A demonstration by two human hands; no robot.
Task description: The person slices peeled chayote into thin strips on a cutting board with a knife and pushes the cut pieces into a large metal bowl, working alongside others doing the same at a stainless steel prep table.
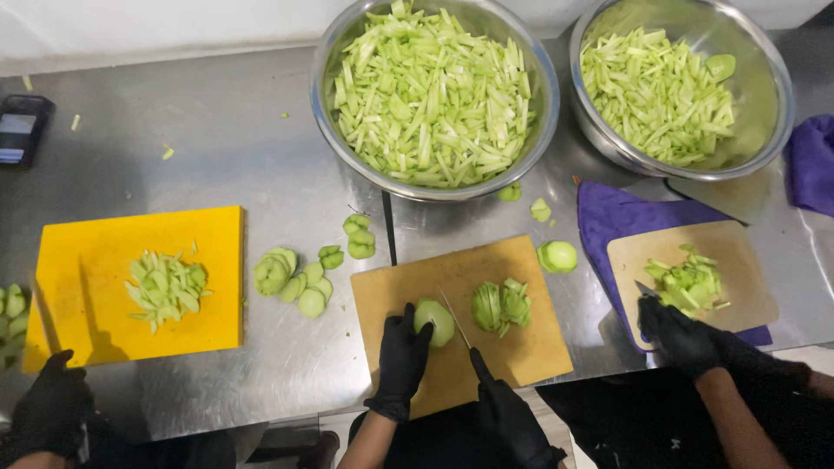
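On the wooden cutting board [521,347], the gloved left hand [401,360] clamps a green vegetable half [435,321] while the right hand [508,412] grips a knife [453,317] against it.

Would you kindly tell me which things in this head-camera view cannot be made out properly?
- Knife in the right hand: the blade is too thin to see clearly, and the fingers hide the handle.
- Left hand: its fingers cover part of the green vegetable half.
- Co-worker's knife at right: mostly hidden by that gloved hand.
- Dark device: its screen is too small to read.
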